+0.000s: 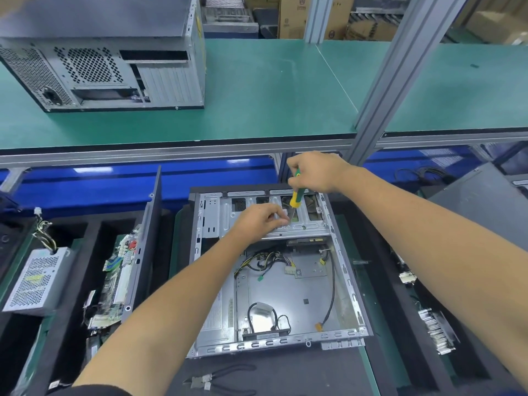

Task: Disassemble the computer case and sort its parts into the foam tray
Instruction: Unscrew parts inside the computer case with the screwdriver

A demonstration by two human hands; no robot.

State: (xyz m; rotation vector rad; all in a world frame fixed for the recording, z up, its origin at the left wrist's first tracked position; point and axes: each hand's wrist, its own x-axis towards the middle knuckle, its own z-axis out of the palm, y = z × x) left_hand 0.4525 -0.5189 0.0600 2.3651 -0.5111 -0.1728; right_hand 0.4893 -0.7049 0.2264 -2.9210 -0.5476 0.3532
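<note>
Nearest lie black-handled pliers [220, 380] on the dark mat, just before the open grey metal computer case [274, 284], which lies flat on the bench with loose cables inside. At its far end the left hand [258, 220] pinches something small on the silver drive bracket [285, 224], and the right hand [315, 172] has its grip closed around a green and yellow screwdriver [295, 192] pointing down there. The black foam tray [94, 230] at left holds a grey perforated power supply [35, 280] and a green circuit board [115, 281].

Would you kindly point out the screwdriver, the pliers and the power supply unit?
screwdriver [295, 197], head view, on its yellow-green handle.
pliers [228, 378], head view, on the dark handles.
power supply unit [37, 281], head view, on its perforated top.
</note>
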